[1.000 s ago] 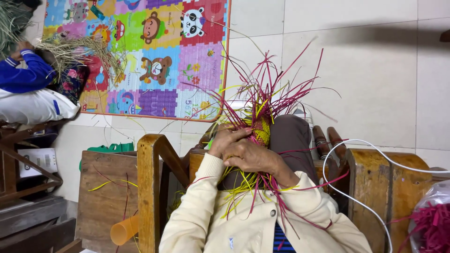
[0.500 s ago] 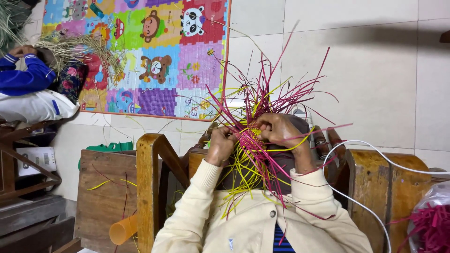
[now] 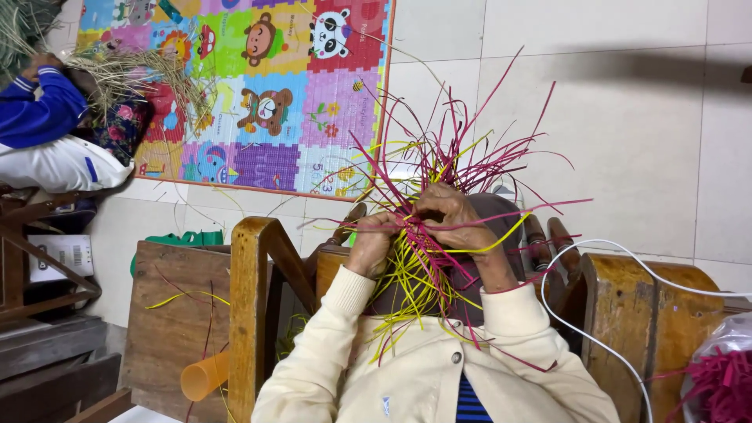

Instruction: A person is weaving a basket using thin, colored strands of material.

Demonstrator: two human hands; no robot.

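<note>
A bundle of magenta and yellow strips (image 3: 427,258) sits in my lap, its loose ends fanning out towards the tiled floor. My left hand (image 3: 371,244) grips the bundle's left side where the strips cross. My right hand (image 3: 453,219) is closed over the crossing point from the right, fingers pinching several strips. The two hands nearly touch. Cream sleeves (image 3: 329,345) cover both my arms.
Another person in a blue sleeve (image 3: 35,110) handles dried grass (image 3: 125,74) at the top left, beside a colourful animal foam mat (image 3: 266,94). Wooden chair parts (image 3: 251,313) flank me. Nearby are an orange cup (image 3: 205,376), a white cable (image 3: 595,274) and a bag of magenta strips (image 3: 717,376).
My hands were stacked together on the bundle a second ago; the right hand has moved out to the right and up, and the strip ends have spread wider.
</note>
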